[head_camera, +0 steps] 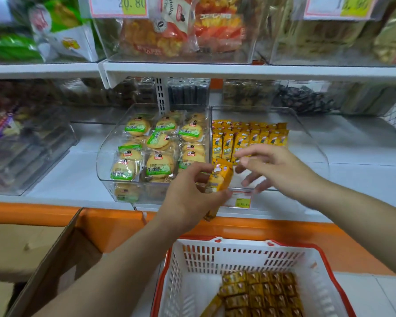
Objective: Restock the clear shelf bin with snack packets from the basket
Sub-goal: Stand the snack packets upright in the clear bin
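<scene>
While the left hand [188,197] grips a few yellow snack packets [222,177], tilted near upright, at the front left corner of the clear shelf bin [306,152], the right hand [277,170] hovers empty, fingers spread, over that bin's bare front, nearer the gap; the basket [245,244] sits below.

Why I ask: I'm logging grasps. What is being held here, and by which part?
The left hand grips yellow snack packets around their middle, with the ends sticking out above and below. The right hand, fingers spread, holds nothing.
</scene>
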Demonstrator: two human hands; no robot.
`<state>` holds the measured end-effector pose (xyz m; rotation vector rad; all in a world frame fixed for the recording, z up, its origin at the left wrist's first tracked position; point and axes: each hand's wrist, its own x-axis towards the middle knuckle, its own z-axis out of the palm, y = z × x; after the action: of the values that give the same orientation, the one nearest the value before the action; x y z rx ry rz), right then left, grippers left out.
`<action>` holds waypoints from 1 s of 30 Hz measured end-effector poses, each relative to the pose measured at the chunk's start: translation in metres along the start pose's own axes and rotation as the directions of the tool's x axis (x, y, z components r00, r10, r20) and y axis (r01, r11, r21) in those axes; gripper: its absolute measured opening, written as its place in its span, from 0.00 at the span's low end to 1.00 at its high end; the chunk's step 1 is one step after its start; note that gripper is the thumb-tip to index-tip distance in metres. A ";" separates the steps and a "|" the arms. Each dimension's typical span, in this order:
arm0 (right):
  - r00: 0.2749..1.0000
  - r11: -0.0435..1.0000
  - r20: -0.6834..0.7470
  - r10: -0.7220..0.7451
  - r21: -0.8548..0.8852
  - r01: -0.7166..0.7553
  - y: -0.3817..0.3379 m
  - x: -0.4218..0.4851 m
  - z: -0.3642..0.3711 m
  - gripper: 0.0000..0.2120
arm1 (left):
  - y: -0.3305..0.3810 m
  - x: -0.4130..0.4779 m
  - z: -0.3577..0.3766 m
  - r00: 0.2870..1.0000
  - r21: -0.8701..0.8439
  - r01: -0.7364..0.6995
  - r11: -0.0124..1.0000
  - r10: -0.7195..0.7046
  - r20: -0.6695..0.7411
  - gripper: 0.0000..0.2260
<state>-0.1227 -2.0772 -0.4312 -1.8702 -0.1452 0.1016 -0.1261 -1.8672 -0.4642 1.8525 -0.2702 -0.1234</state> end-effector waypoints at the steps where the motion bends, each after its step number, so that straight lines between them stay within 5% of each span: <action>1: 1.000 0.998 0.028 0.012 0.068 -0.014 -0.002 -0.015 0.004 0.07 | 0.003 -0.003 0.006 1.000 0.002 -0.023 1.000 0.023 0.019 0.20; 4: 0.999 0.995 0.029 0.038 0.094 -0.040 0.001 -0.036 0.010 0.12 | 0.013 -0.010 0.019 0.994 0.027 -0.085 0.996 0.083 0.074 0.19; 8: 0.999 0.993 -0.004 0.046 0.113 -0.045 0.000 -0.045 0.002 0.07 | 0.025 -0.019 0.028 0.983 0.052 -0.135 0.989 0.128 0.132 0.18; 15: 0.990 0.967 -0.002 0.141 0.217 -0.137 0.009 -0.061 -0.011 0.04 | 0.031 -0.018 0.030 0.999 -0.061 0.038 0.997 -0.038 -0.006 0.30; 19: 0.975 0.969 0.129 0.181 0.149 -0.199 0.012 -0.065 -0.009 0.03 | 0.032 -0.016 0.029 0.990 -0.286 0.136 0.949 -0.120 0.073 0.30; 25: 0.995 0.996 -0.091 0.042 0.078 -0.034 0.002 -0.052 -0.011 0.08 | 0.031 -0.012 0.024 0.988 -0.325 0.145 0.935 -0.123 0.089 0.18; 30: 0.997 0.997 0.005 -0.076 0.004 0.076 -0.008 -0.035 -0.009 0.17 | 0.031 -0.007 0.027 0.991 -0.306 0.075 0.949 -0.038 0.125 0.14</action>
<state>-0.1562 -2.0887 -0.4207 -1.8580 -0.2190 0.0547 -0.1427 -1.8987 -0.4429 1.5422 -0.2633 -0.2990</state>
